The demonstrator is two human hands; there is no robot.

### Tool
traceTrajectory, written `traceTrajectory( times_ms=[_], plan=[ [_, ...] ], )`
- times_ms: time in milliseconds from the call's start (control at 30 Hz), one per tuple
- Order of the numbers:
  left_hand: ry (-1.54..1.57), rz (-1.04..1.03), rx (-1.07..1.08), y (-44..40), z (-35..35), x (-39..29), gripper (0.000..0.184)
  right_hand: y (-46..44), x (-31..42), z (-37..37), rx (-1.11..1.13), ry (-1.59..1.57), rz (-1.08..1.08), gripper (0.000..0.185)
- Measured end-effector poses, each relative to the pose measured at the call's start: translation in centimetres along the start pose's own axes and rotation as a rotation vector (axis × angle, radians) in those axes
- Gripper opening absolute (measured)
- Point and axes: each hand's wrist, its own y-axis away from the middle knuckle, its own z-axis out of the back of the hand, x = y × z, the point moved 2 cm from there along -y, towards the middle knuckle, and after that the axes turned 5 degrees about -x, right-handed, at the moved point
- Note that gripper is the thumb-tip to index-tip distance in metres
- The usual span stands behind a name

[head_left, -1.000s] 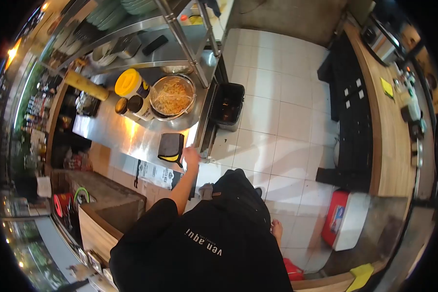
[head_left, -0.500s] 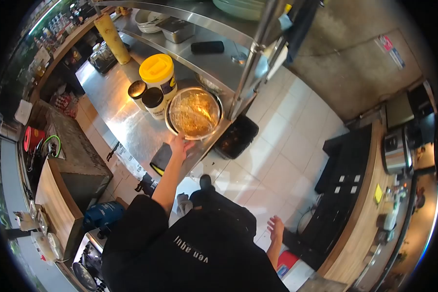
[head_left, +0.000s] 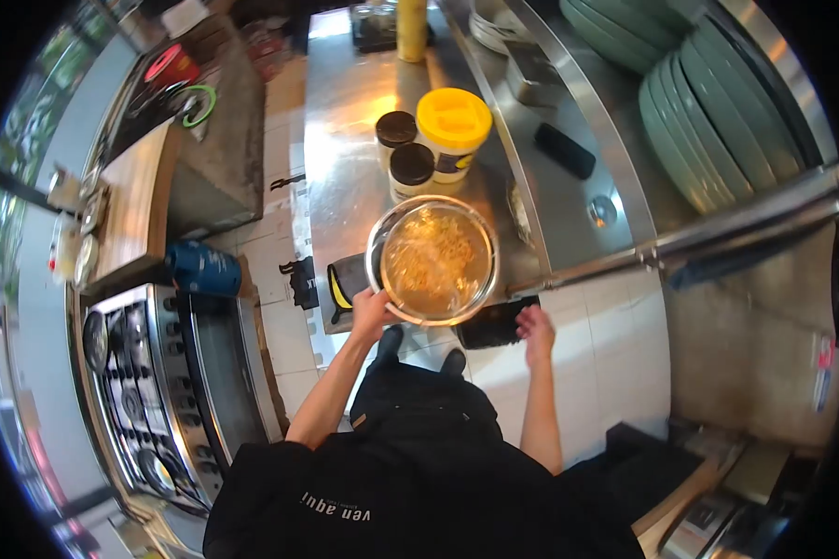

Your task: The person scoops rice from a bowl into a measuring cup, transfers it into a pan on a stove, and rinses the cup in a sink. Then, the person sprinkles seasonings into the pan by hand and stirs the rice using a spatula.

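Note:
A round metal bowl (head_left: 438,259) of yellowish shredded food, covered with clear film, is at the near end of the steel table (head_left: 336,149). My left hand (head_left: 373,313) grips its near left rim, fingers closed on it. To the right of the bowl my right hand (head_left: 534,330) is in the air with fingers partly spread, touching nothing. Behind the bowl are two dark-lidded jars (head_left: 411,164) and a tub with a yellow lid (head_left: 454,121). A dark pouch with a yellow edge (head_left: 345,284) lies left of the bowl.
A steel shelf (head_left: 578,214) with a dark case (head_left: 565,150) and stacked green plates (head_left: 708,121) is at the right. Its rail crosses near my right hand. A black bin (head_left: 494,326) is below the bowl. At the left are a stove (head_left: 144,382) and a blue container (head_left: 203,268).
My view has turned toward the table and stove. My left hand, earlier by the pouch and then at the bowl, now grips the rim. My right hand has risen beside the bowl.

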Motion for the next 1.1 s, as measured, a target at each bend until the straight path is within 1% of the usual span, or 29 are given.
traceTrajectory(
  times_ms=[100, 133, 200, 267, 300, 333, 367, 400, 467, 500, 567, 600, 633, 667, 700, 733, 767, 800, 833, 867, 933, 967, 1033, 1100],
  plan=[
    [0.041, 0.011, -0.040, 2.2, 6.1, -0.5, 0.012, 1.8, -2.8, -1.4, 0.145, 0.176, -0.052, 0.020],
    [0.049, 0.014, -0.057, 2.3, 8.3, -0.8, 0.012, 2.3, -3.9, -1.4, 0.205, 0.248, -0.049, 0.023],
    [0.129, -0.032, -0.161, 3.1, 10.5, -3.6, 0.009, 3.3, -5.0, -1.9, 0.283, 0.317, -0.088, 0.024],
    [0.108, -0.089, -0.172, 2.1, 12.0, -7.5, 0.009, 4.7, -4.3, -3.4, 0.363, 0.361, -0.111, 0.022],
    [0.115, -0.119, -0.168, -0.3, 14.2, -8.5, 0.011, 4.1, -4.5, -4.4, 0.359, 0.355, -0.116, 0.022],
    [0.119, -0.144, -0.159, -3.2, 15.9, -9.5, 0.012, 3.2, -4.4, -5.8, 0.362, 0.300, -0.084, 0.021],
    [0.143, -0.179, -0.205, -5.2, 15.9, -11.5, 0.013, 2.3, -4.1, -7.1, 0.356, 0.246, -0.054, 0.021],
    [0.167, -0.206, -0.247, -7.8, 15.3, -13.7, 0.013, 1.5, -2.4, -9.2, 0.323, 0.197, -0.042, 0.021],
    [0.100, -0.170, -0.154, -15.6, 16.0, -17.4, 0.012, -0.8, 1.1, -14.3, 0.238, -0.185, -0.003, 0.013],
    [0.063, -0.185, -0.144, -19.1, 15.0, -19.5, 0.009, -1.8, 2.9, -17.2, 0.185, -0.410, 0.012, 0.011],
    [-0.005, -0.214, -0.081, -26.5, 12.4, -24.0, 0.003, -7.2, 3.6, -19.5, -0.058, -0.686, -0.077, 0.017],
    [-0.021, -0.228, -0.033, -30.4, 10.7, -25.4, 0.001, -8.6, 4.3, -20.5, -0.188, -0.771, -0.081, 0.024],
    [-0.030, -0.271, -0.016, -33.6, 8.3, -26.5, 0.004, -10.1, 4.9, -21.2, -0.317, -0.844, -0.085, 0.032],
    [-0.038, -0.308, -0.007, -37.0, 6.4, -26.9, 0.006, -12.0, 4.8, -21.4, -0.355, -0.913, -0.036, 0.036],
    [-0.117, -0.238, 0.008, -42.2, 6.3, -26.6, 0.003, -13.6, 3.9, -21.0, -0.406, -0.978, 0.010, 0.041],
    [-0.068, -0.223, 0.043, -44.1, 3.8, -26.7, 0.003, -14.4, 4.2, -21.1, -0.477, -1.015, -0.013, 0.039],
    [-0.120, -0.244, 0.068, -44.7, 1.0, -27.0, 0.010, -13.8, 5.3, -22.5, -0.548, -1.035, 0.042, 0.033],
    [-0.062, -0.170, 0.104, -46.6, -1.0, -26.8, 0.017, -15.6, 4.3, -21.0, -0.532, -0.949, 0.118, 0.027],
    [-0.008, -0.148, 0.236, -45.8, -3.4, -27.0, 0.020, -17.0, 3.5, -19.2, -0.508, -0.859, 0.191, 0.021],
    [0.004, -0.150, 0.323, -48.1, -4.1, -26.0, 0.026, -17.3, 3.5, -18.8, -0.548, -0.832, 0.197, 0.021],
    [0.014, -0.055, 0.438, -47.9, -6.1, -25.8, 0.032, -17.3, 3.9, -18.0, -0.621, -0.866, 0.147, 0.011],
    [0.014, -0.031, 0.455, -47.4, -6.4, -24.7, 0.032, -17.2, 3.9, -17.7, -0.648, -0.862, 0.161, 0.011],
    [-0.005, -0.146, 0.109, -45.4, -5.2, -23.0, 0.032, -18.2, 3.3, -17.1, -0.484, -0.888, 0.146, 0.009],
    [0.000, -0.305, -0.018, -40.0, -3.1, -20.4, 0.028, -17.8, 2.1, -18.1, -0.484, -0.970, 0.082, 0.009]
  ],
)
